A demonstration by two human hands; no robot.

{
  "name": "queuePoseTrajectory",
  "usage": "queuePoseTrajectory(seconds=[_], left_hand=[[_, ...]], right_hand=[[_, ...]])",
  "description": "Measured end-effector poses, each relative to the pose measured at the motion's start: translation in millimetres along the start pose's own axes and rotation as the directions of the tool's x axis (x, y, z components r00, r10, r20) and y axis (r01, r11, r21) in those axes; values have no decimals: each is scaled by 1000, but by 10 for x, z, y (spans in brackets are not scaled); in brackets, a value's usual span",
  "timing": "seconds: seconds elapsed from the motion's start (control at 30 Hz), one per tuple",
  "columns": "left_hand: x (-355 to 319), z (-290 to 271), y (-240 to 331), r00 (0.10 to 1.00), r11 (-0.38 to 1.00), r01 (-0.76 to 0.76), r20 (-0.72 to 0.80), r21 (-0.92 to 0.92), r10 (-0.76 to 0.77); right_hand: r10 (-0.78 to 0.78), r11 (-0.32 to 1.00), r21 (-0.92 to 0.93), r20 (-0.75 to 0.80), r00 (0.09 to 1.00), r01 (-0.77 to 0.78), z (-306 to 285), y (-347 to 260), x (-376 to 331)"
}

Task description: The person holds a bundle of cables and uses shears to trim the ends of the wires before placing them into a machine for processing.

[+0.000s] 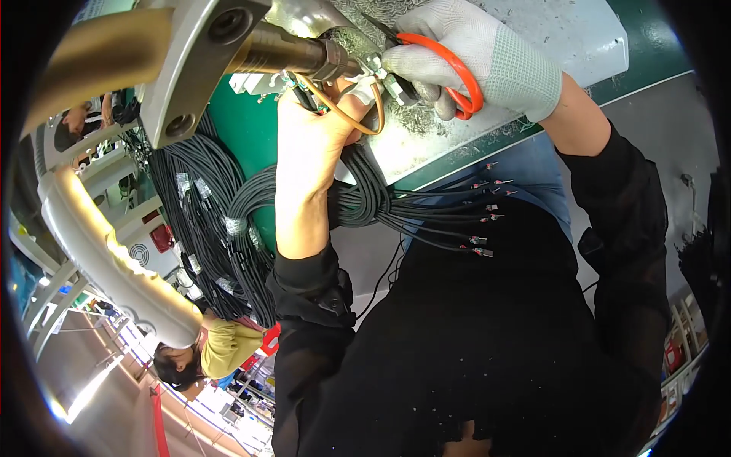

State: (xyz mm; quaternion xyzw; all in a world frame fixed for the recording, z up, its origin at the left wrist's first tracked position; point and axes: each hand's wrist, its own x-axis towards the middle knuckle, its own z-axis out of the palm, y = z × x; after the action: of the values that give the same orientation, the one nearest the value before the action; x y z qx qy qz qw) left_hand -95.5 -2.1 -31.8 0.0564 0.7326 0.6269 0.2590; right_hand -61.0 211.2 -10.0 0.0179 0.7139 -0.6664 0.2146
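My bare left hand (306,148) is closed beneath the shaft of a machine (301,57), its fingers on what looks like a black cable end, partly hidden. A brown wire loop (352,120) curves in front of these fingers. My right hand (491,61), in a pale knitted glove, grips red-handled scissors (466,74), their dark blades pointing to the upper left. Its fingertips are close to a small metal connector piece (397,90) beside my left fingers. A bundle of black cables (362,198) passes by my left wrist, with several connector-tipped ends (480,242) over my lap.
Metal shavings litter the pale work plate (556,34) on the green bench (647,65). More black cables (202,183) hang in taped bundles at the left. A lit white lamp arm (114,263) stands in front of them. A person in yellow (228,346) is in the background.
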Motion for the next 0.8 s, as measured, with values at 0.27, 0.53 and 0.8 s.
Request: queuePoseTrajectory(seconds=[0.27,0.53,0.8], left_hand=[[0,-9,-44,998,997,-51,-24,64,53],[-26,-3,-58,999,997,-46,-9,59,46],[-21,-18,-73,999,1000,21,-41,12,-20]], right_hand=[[-808,439,-580,80,584,686,-23,305,155],[-526,772,-367,91,845,520,-31,341,125],[-812,399,-595,125,571,697,-43,385,168]])
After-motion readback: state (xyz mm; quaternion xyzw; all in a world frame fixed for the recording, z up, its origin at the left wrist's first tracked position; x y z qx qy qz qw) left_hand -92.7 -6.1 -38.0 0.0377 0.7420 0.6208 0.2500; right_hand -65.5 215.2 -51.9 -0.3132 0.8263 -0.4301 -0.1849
